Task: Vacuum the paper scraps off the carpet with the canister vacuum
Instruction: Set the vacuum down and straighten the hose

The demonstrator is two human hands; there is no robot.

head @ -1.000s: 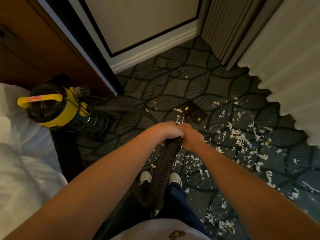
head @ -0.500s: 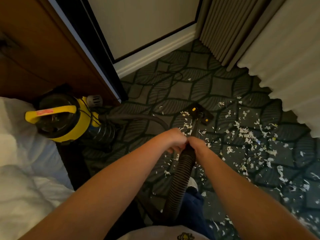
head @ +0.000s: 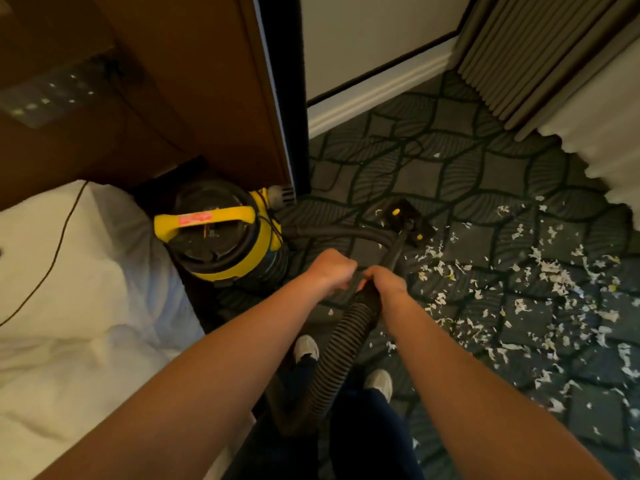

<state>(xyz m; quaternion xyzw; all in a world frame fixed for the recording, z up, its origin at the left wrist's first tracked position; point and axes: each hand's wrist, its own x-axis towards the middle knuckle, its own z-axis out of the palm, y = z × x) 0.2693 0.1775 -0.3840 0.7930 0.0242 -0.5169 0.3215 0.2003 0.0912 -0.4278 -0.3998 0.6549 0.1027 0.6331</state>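
A yellow and black canister vacuum (head: 221, 233) stands on the carpet beside the bed. Its ribbed black hose (head: 341, 344) rises between my legs to the wand handle. My left hand (head: 330, 270) and my right hand (head: 384, 284) both grip that handle, side by side. The wand runs forward to the black floor nozzle (head: 407, 220), which lies on the dark leaf-patterned carpet (head: 450, 168). White paper scraps (head: 540, 289) lie scattered over the carpet to the right of the nozzle and of my feet.
A white bed (head: 79, 306) with a thin black cable fills the left. A wooden headboard panel (head: 156, 98) rises behind the vacuum. A white skirting board (head: 377, 88) and pleated curtains (head: 554, 57) close the back and right. My white shoes (head: 306, 348) stand under the hose.
The nozzle and both hands have swung left toward the vacuum, away from the thick patch of scraps. My view has turned left, showing more of the bed and the headboard.
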